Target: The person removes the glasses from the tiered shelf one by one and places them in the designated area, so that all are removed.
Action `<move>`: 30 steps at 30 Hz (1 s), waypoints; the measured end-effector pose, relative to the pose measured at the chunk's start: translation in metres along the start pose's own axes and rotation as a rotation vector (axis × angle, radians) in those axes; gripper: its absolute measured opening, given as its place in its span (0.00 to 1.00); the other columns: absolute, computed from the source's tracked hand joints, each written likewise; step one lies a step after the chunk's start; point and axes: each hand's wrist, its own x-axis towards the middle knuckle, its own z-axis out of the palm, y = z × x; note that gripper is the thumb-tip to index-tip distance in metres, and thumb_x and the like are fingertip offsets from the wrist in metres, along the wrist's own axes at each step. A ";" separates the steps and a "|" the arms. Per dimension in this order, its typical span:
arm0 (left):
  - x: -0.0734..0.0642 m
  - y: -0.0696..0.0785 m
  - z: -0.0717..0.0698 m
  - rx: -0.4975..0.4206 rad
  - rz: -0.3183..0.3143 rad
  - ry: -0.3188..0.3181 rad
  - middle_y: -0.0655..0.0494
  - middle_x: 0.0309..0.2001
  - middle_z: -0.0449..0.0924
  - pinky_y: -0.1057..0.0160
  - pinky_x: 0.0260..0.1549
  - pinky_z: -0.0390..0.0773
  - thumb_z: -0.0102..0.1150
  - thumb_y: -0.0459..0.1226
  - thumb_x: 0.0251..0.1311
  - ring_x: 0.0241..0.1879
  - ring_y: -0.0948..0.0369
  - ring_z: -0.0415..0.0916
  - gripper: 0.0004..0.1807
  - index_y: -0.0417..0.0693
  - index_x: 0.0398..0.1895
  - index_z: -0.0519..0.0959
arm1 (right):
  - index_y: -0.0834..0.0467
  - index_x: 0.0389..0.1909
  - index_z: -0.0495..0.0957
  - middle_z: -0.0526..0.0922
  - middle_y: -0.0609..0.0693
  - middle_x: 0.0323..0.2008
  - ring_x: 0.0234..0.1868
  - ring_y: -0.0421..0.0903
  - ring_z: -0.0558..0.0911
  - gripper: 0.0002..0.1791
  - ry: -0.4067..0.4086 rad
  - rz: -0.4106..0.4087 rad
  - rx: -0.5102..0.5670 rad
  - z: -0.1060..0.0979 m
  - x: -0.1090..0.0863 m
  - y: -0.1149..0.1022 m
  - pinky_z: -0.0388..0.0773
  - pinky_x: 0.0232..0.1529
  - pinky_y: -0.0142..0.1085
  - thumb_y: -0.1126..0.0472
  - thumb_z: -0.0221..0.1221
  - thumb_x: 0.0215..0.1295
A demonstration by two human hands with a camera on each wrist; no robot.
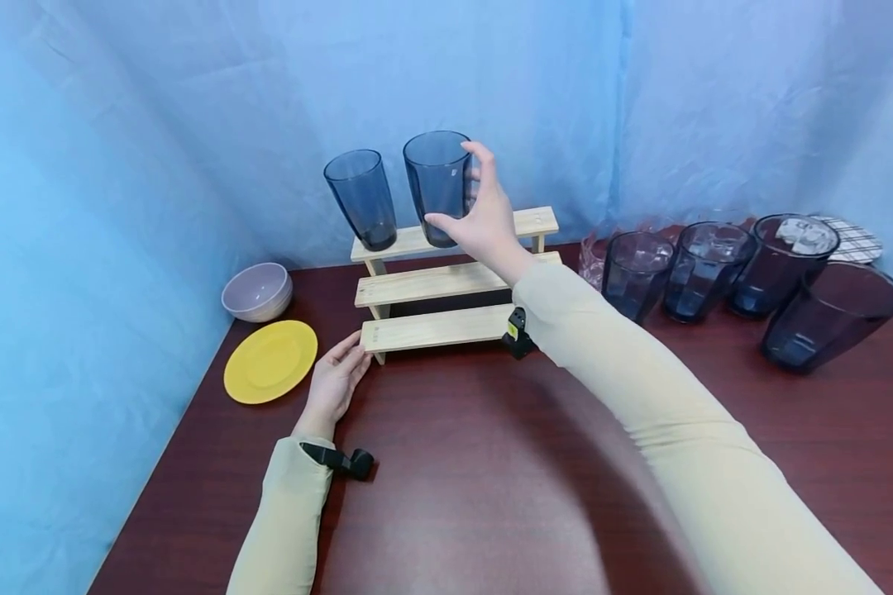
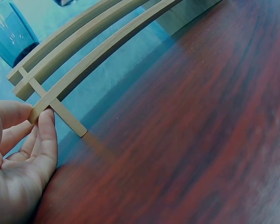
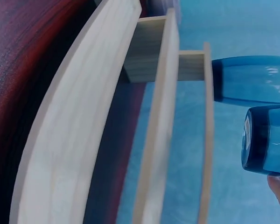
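Observation:
A three-step wooden rack (image 1: pixel 435 329) stands on the dark red table. On the left end of its top step sits a blue-tinted drinking glass (image 1: pixel 362 198), upright. My right hand (image 1: pixel 489 216) grips a second blue-tinted glass (image 1: pixel 435 178) from its right side, thumb low and fingers near the rim. In the right wrist view the base of this held glass (image 3: pixel 257 140) is apart from the top step. My left hand (image 1: pixel 336 382) pinches the front left corner of the lowest step (image 2: pixel 42 106) between thumb and fingers.
Left of the rack are a pale purple bowl (image 1: pixel 258 292) and a yellow plate (image 1: pixel 271 362). Several dark tinted glasses (image 1: pixel 833 318) stand at the right, with clear glassware (image 1: pixel 592 258) behind them and a white checked round item (image 1: pixel 852 240) at the back. Blue curtains (image 1: pixel 327 74) hang around the table.

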 end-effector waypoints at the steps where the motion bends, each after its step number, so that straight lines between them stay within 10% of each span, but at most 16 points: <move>1: 0.000 0.000 0.000 0.002 -0.001 -0.002 0.50 0.54 0.70 0.76 0.45 0.77 0.44 0.29 0.69 0.40 0.72 0.77 0.25 0.42 0.70 0.61 | 0.43 0.69 0.45 0.63 0.60 0.62 0.57 0.54 0.74 0.51 0.000 -0.006 0.016 -0.002 -0.001 -0.002 0.76 0.52 0.45 0.56 0.69 0.53; 18: 0.004 0.002 -0.002 -0.003 0.010 -0.010 0.45 0.61 0.66 0.76 0.45 0.77 0.44 0.29 0.70 0.39 0.72 0.77 0.25 0.41 0.70 0.61 | 0.47 0.68 0.47 0.66 0.60 0.59 0.54 0.54 0.77 0.52 -0.017 -0.054 0.302 -0.035 -0.052 -0.010 0.77 0.55 0.43 0.69 0.70 0.48; 30: 0.002 0.003 -0.002 0.010 0.016 -0.012 0.50 0.55 0.71 0.76 0.44 0.77 0.44 0.29 0.69 0.39 0.72 0.77 0.25 0.40 0.70 0.60 | 0.56 0.68 0.46 0.70 0.57 0.58 0.52 0.44 0.78 0.54 -0.037 -0.135 0.281 -0.061 -0.098 0.009 0.78 0.52 0.32 0.78 0.68 0.44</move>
